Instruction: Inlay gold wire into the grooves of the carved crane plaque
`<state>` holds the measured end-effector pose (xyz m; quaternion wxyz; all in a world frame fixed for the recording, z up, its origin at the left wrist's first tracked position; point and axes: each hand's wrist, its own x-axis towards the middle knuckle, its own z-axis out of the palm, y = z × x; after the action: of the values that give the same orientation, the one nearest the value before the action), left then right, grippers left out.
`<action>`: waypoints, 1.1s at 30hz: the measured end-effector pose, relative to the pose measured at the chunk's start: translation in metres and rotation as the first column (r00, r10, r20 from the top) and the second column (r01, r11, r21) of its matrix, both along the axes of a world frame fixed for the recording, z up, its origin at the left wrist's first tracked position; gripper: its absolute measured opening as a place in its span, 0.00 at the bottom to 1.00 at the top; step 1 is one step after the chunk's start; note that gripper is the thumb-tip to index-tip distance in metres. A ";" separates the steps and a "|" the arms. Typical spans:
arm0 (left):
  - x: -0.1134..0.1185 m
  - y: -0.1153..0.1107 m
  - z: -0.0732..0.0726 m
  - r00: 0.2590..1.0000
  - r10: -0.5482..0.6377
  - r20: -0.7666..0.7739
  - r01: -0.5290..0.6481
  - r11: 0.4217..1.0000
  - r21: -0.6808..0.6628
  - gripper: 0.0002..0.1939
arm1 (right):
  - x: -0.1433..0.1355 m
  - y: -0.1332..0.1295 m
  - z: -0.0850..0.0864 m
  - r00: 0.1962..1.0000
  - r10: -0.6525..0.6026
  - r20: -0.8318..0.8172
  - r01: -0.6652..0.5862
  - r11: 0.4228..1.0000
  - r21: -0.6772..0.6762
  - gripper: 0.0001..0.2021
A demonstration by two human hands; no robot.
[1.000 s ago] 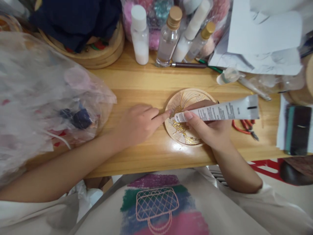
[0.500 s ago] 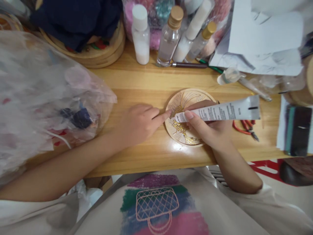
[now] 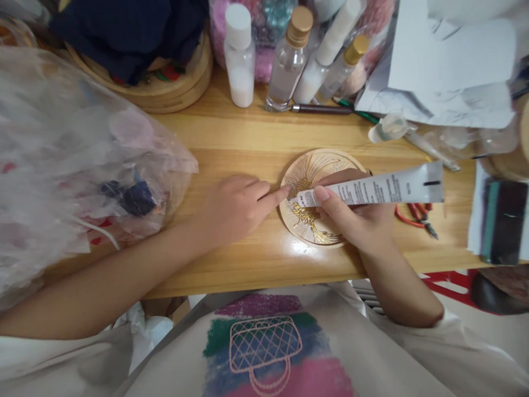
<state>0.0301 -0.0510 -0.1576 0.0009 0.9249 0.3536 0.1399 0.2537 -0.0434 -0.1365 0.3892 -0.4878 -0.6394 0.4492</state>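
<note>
A round wooden disc lies on the table, carved with a line pattern. Gold colour fills part of its left and lower lines. My right hand is closed around a white squeeze tube, thumb on top near the nozzle. The tube slants, nozzle pointing left, close over the disc's left part; whether the tip touches the wood I cannot tell. My left hand rests to the left, index finger stretched out with its tip at the disc's left rim, beside the nozzle. Its other fingers are curled, and no object shows in it.
Several bottles, among them a clear one, stand behind the disc with a dark-handled tool. Red-handled pliers lie to the right. A plastic bag covers the left side; papers lie at the back right.
The tube has shifted very slightly to the right and its nozzle tip shows a little more. My left hand holds nearly the same place.
</note>
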 end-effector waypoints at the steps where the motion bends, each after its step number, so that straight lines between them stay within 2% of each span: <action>1: 0.000 0.000 0.001 1.000 -0.003 -0.003 0.003 1.000 -0.008 0.19 | 0.000 -0.001 0.000 1.000 -0.022 -0.017 0.021 1.000 -0.019 0.03; 4: 0.001 0.000 0.003 0.999 0.007 -0.033 -0.009 0.999 -0.043 0.20 | 0.003 -0.002 -0.002 0.994 -0.075 -0.077 0.072 0.996 -0.047 0.06; 7: 0.002 0.000 0.002 0.998 0.021 -0.058 -0.026 0.996 -0.086 0.20 | 0.005 -0.001 -0.002 0.989 -0.087 -0.118 0.083 0.996 -0.040 0.07; 9: 0.002 0.000 0.001 0.999 0.022 -0.044 -0.026 0.994 -0.103 0.20 | 0.007 0.001 -0.001 0.982 -0.088 -0.170 0.075 0.994 -0.083 0.06; 11: 0.001 0.000 0.001 1.000 0.012 -0.009 -0.013 0.996 -0.089 0.20 | 0.007 0.003 0.001 0.956 -0.066 -0.285 0.023 0.988 -0.154 0.09; 15: 0.001 0.000 0.001 0.998 -0.002 0.064 0.001 1.000 0.012 0.17 | 0.007 0.010 0.005 0.882 0.030 -0.471 -0.167 0.954 -0.250 0.23; 17: 0.001 0.000 0.001 0.996 -0.003 0.094 -0.002 0.999 0.054 0.16 | 0.006 0.012 0.006 0.882 0.048 -0.470 -0.209 0.932 -0.297 0.27; 20: 0.001 0.000 -0.001 0.997 0.001 0.078 -0.005 0.999 0.044 0.17 | 0.005 0.012 0.006 0.897 0.016 -0.442 -0.190 0.917 -0.351 0.30; 24: 0.001 0.000 -0.004 0.998 0.007 0.064 -0.010 0.999 0.035 0.18 | 0.006 0.011 0.005 0.900 0.000 -0.435 -0.168 0.922 -0.349 0.28; 27: 0.001 0.000 -0.005 0.997 -0.005 0.080 0.000 0.998 0.060 0.16 | 0.009 0.012 0.007 0.876 0.074 -0.477 -0.260 0.905 -0.337 0.25; 30: 0.001 -0.001 -0.005 0.997 0.008 0.083 -0.014 0.997 0.076 0.14 | 0.012 0.016 0.012 0.831 0.195 -0.520 -0.394 0.867 -0.304 0.29; 33: 0.001 -0.001 -0.005 0.997 0.004 0.078 -0.011 0.996 0.087 0.14 | 0.015 0.019 0.014 0.828 0.204 -0.522 -0.411 0.854 -0.319 0.32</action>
<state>0.0308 -0.0521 -0.1622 -0.0263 0.9166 0.3501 0.1913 0.2689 -0.0244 -0.1228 0.3392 -0.3234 -0.4860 0.7377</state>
